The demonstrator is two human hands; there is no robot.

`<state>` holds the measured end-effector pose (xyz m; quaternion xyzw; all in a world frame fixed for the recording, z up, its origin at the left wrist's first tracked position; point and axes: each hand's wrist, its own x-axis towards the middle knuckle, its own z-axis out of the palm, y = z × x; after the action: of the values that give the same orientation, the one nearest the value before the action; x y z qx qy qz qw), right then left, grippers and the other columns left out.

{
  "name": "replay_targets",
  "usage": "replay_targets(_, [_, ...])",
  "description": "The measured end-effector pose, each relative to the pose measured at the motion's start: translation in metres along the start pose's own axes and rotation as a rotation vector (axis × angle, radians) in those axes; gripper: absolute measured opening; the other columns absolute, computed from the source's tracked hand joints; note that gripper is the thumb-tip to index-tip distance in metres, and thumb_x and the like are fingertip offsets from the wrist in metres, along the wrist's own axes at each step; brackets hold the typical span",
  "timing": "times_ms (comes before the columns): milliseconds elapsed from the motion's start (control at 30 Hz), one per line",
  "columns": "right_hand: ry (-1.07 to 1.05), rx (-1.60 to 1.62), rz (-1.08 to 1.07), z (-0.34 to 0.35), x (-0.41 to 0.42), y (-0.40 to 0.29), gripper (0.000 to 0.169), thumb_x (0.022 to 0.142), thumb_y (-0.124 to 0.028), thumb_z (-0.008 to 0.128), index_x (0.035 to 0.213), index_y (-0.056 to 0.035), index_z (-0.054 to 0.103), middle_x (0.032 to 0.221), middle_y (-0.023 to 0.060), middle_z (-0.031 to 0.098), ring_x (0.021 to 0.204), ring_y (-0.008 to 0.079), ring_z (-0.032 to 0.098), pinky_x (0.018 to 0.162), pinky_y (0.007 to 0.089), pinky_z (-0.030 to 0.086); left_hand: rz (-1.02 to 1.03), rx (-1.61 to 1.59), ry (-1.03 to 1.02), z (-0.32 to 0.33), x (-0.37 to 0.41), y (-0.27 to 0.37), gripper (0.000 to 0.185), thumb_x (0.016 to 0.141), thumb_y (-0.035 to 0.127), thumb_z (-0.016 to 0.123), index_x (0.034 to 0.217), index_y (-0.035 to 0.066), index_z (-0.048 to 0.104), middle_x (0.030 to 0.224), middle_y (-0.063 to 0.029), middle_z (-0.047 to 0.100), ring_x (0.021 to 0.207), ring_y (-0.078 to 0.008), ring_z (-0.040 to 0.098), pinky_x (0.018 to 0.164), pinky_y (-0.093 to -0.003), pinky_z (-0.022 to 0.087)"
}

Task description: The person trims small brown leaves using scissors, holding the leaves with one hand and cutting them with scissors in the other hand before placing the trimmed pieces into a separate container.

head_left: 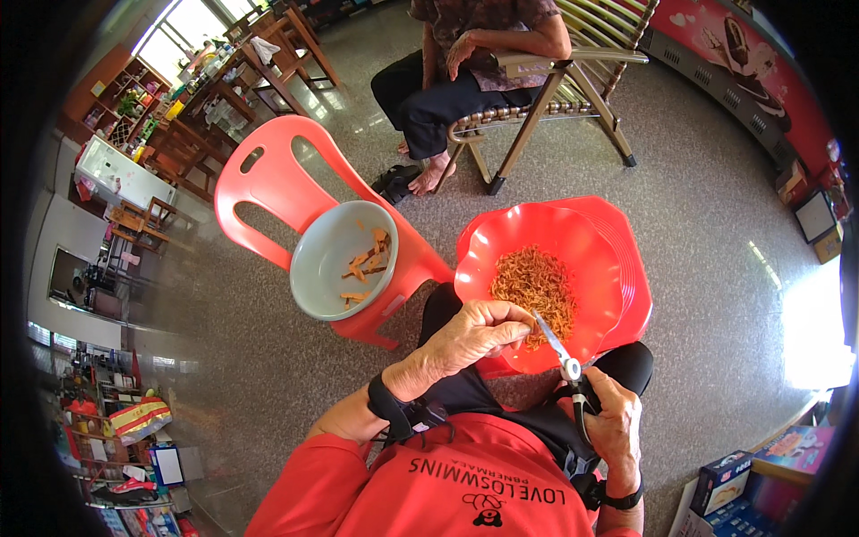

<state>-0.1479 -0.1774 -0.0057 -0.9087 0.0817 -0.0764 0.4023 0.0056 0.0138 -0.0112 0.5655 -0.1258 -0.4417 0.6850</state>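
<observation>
A pair of scissors (570, 369) with dark handles is in my right hand (614, 409), its blades pointing up and left over a wavy-rimmed red plastic basin (590, 248). My left hand (480, 332) pinches a small piece at the blade tips; the piece is mostly hidden by the fingers. Inside the basin lies a heap of small orange-brown shreds (533, 288). To the left, a pale grey-green plastic bowl (322, 255) rests tilted in view on the seat of a red plastic chair (272, 174). It holds several longer orange-brown strips (368, 262).
The basin rests on a red plastic stool or chair (637, 288). Beyond it, a person (456, 87) sits in a reclining chair (543, 127). Boxes (721, 483) stand at lower right, loaded shelves (127, 443) at lower left, and wooden tables and chairs (221, 90) at upper left.
</observation>
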Motion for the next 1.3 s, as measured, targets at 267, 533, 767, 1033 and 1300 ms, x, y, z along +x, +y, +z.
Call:
replay_targets(267, [-0.044,-0.075,-0.059,-0.006,0.004,-0.005,0.049,0.058,-0.018,0.079,0.099,-0.0052,0.056,0.064,0.0075,0.051,0.059,0.0243,0.054,0.052,0.0355,0.043,-0.01,0.051,0.01,-0.001,-0.001,0.002,0.016,0.088,0.012,0.055,0.1,0.004,0.06,0.076,0.0051,0.055,0.059,0.0012,0.04,0.051,-0.0137,0.033])
replay_targets(533, [-0.061,-0.033,-0.049,0.0,0.001,0.0,0.041,0.062,-0.014,0.076,0.097,-0.0064,0.057,0.061,0.0083,0.051,0.054,0.025,0.054,0.048,0.034,0.042,-0.03,0.031,-0.038,-0.005,-0.002,0.001,0.015,0.088,0.012,0.055,0.1,0.004,0.061,0.076,0.0059,0.055,0.058,0.0017,0.038,0.05,-0.0132,0.03])
replay_targets(767, [-0.011,0.022,-0.045,-0.001,0.004,-0.002,0.043,0.062,-0.017,0.077,0.097,-0.0065,0.057,0.064,0.0093,0.054,0.057,0.0261,0.055,0.05,0.0343,0.043,0.011,0.08,0.01,-0.002,-0.002,0.006,0.016,0.088,0.014,0.056,0.1,0.005,0.061,0.075,0.0061,0.055,0.059,0.0017,0.038,0.051,-0.0134,0.031])
replay_targets(1033, [-0.017,-0.126,-0.076,0.0,0.002,0.001,0.045,0.061,-0.017,0.077,0.099,-0.0061,0.056,0.062,0.0079,0.051,0.058,0.0247,0.054,0.051,0.0353,0.043,-0.008,0.097,-0.009,-0.002,-0.001,0.002,0.014,0.089,0.012,0.053,0.098,0.004,0.06,0.076,0.0057,0.054,0.059,0.0012,0.038,0.051,-0.0135,0.032])
replay_targets(1300, [-0.006,-0.069,-0.069,0.004,0.0,0.007,0.045,0.061,-0.017,0.077,0.098,-0.0057,0.056,0.06,0.0088,0.05,0.055,0.0258,0.054,0.049,0.0356,0.042,-0.047,0.077,-0.006,-0.001,0.0,0.007,0.015,0.089,0.013,0.054,0.1,0.005,0.06,0.075,0.0057,0.055,0.058,0.0011,0.038,0.05,-0.0141,0.031])
